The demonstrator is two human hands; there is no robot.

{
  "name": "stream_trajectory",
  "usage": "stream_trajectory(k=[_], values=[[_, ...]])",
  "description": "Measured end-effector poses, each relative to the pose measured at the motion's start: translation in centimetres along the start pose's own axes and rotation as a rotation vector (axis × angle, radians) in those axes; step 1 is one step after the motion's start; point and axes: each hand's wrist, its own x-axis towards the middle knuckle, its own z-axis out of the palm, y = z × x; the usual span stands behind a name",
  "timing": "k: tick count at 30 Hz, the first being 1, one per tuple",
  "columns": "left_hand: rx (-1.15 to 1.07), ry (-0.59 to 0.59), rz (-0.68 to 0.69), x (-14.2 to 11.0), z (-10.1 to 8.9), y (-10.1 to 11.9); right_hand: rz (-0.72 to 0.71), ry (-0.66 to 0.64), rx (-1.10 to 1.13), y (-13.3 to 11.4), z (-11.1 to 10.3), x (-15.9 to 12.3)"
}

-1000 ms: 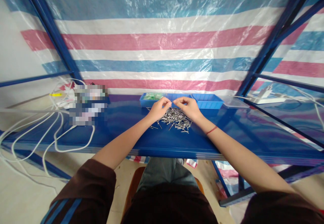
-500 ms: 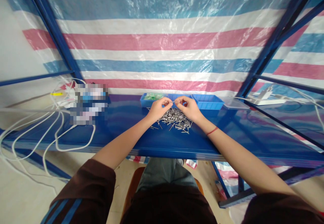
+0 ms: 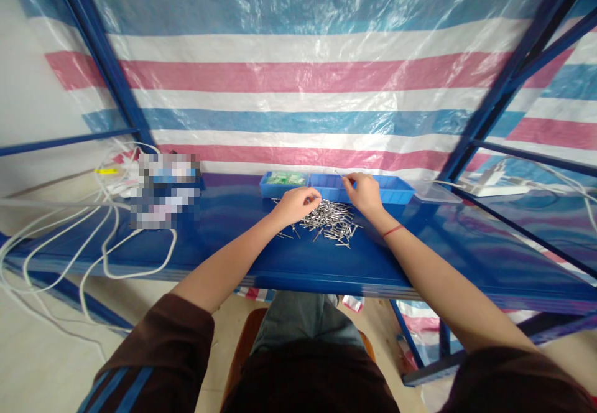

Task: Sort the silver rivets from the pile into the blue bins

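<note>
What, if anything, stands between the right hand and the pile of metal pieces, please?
Nothing visible does: the pile of metal pieces lies in the open on the blue table, close by the right hand. The left hand covers some of the pile's left side, away from the right hand.

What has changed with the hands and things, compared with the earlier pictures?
The right hand has moved forward and rightward, away from the left hand, toward the bins. It holds a thin pin; half a second ago, both hands held one. The pin pile and bins look unchanged.
</note>
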Motion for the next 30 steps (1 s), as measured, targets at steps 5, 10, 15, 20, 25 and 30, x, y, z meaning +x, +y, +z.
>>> stream_trajectory(k=[5, 10, 15, 20, 25, 30], values=[[0.129, -0.179, 0.080, -0.3, -0.4, 0.6, 0.015, -0.013, -0.087, 1.0, -0.4, 0.2], [0.289, -0.279, 0.080, -0.3, -0.8, 0.5, -0.057, -0.046, 0.009, 0.0, -0.7, -0.4], [0.339, -0.360, 0.029, -0.1, -1.0, -0.1, -0.112, -0.098, 0.045, -1.1, -0.7, -0.9], [0.337, -0.375, -0.001, -0.1, -0.9, -0.3, -0.131, -0.124, 0.041, -1.5, -0.8, -1.2], [0.337, -0.366, -0.018, -0.1, -0.7, -0.4, -0.130, -0.152, 0.035, -2.0, -0.9, -1.4], [0.348, -0.394, -0.033, -0.1, -1.0, 0.0, -0.141, -0.198, 0.021, -2.7, -1.0, -1.7]])
